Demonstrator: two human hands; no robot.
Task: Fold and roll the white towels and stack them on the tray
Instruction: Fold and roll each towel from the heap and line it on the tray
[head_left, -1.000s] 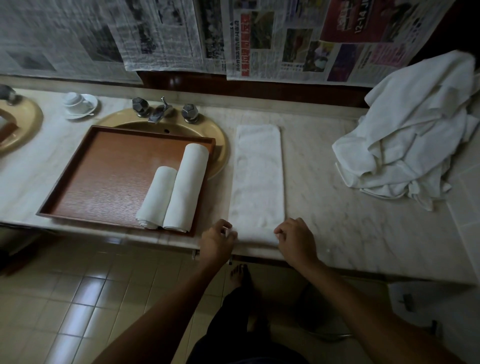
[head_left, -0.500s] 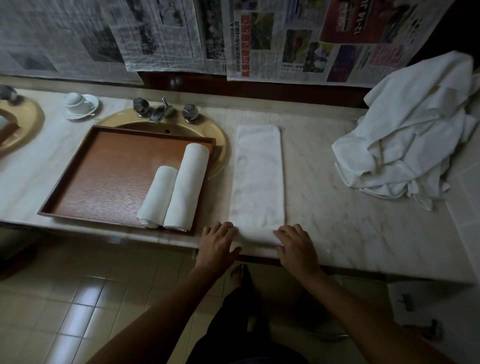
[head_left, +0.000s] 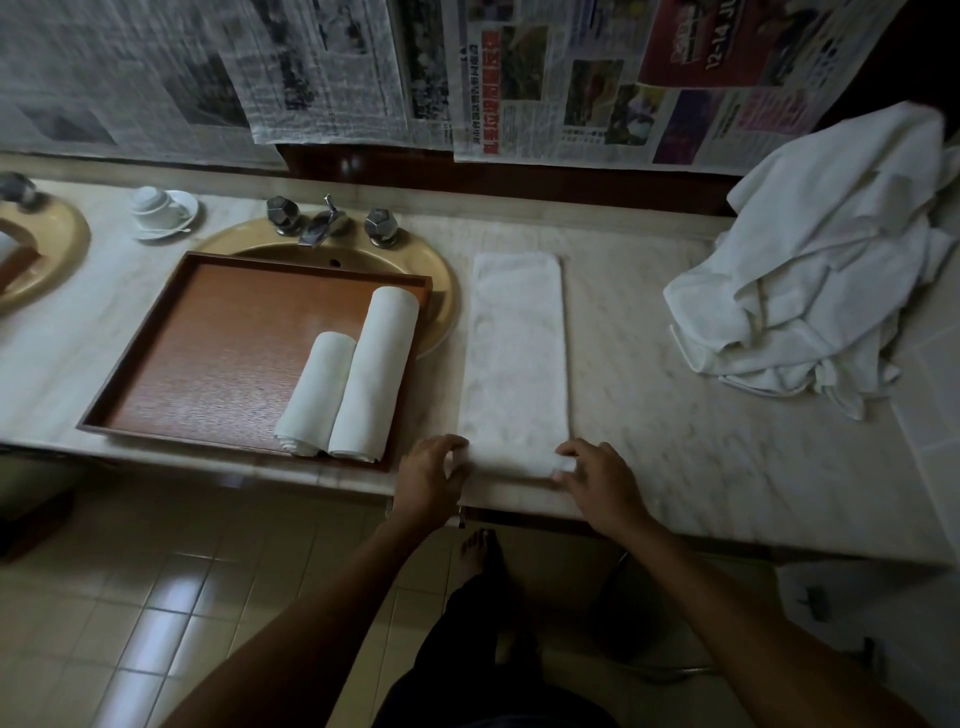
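Note:
A long folded white towel (head_left: 514, 353) lies lengthwise on the marble counter (head_left: 675, 415). Its near end is turned up into a small roll at the counter's front edge. My left hand (head_left: 428, 480) grips the roll's left end, and my right hand (head_left: 597, 480) grips its right end, fingers curled on the cloth. A brown wooden tray (head_left: 208, 343) sits over the sink to the left. Two rolled white towels (head_left: 353, 379) lie side by side at the tray's right side, the right one longer.
A heap of loose white towels (head_left: 826, 270) fills the counter's right end. Taps (head_left: 327, 223) and a yellow sink rim (head_left: 441, 291) lie behind the tray. A cup on a saucer (head_left: 161, 210) stands far left. Newspapers cover the wall. Tiled floor lies below.
My hands have turned the towel's near end over into a small roll and moved it slightly away from the counter's edge. The tray and heap have not moved.

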